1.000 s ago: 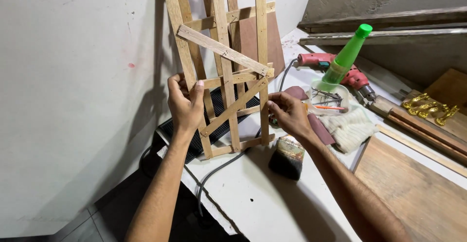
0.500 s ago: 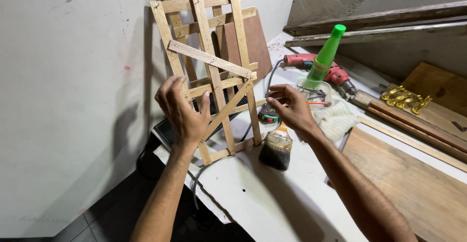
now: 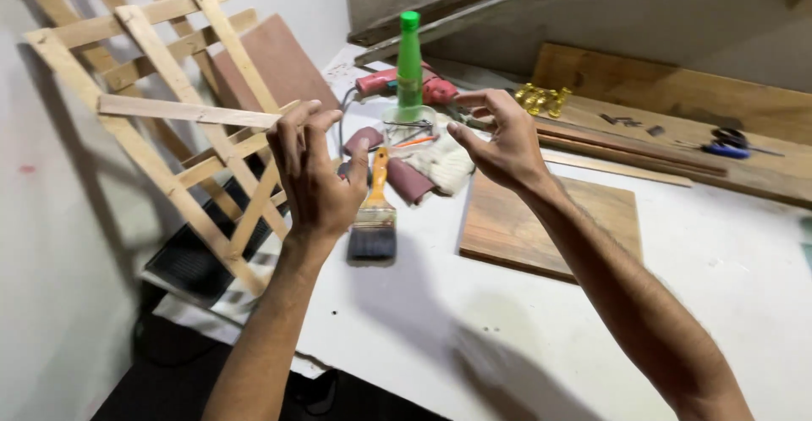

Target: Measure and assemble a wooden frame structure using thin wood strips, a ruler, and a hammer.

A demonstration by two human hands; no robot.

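Both hands are up in the air and holding nothing. The left hand [image 3: 317, 171] has its fingers spread loosely, right beside the slanted wooden frame [image 3: 169, 125], maybe just brushing a slat, hard to tell. The right hand [image 3: 503, 137] is open too, hovering over the surface [image 3: 541, 336]. The frame leans at the surface's left edge by the wall. A paintbrush [image 3: 374, 218] lies between the hands, a green bottle [image 3: 409, 70] and a board [image 3: 550, 218] beyond. Looks like a between-grips moment; next move needs a firm hold on the frame.

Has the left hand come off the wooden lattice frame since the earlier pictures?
Yes. The left hand has let go of the wooden lattice frame and now hovers open to its right, above the paintbrush.
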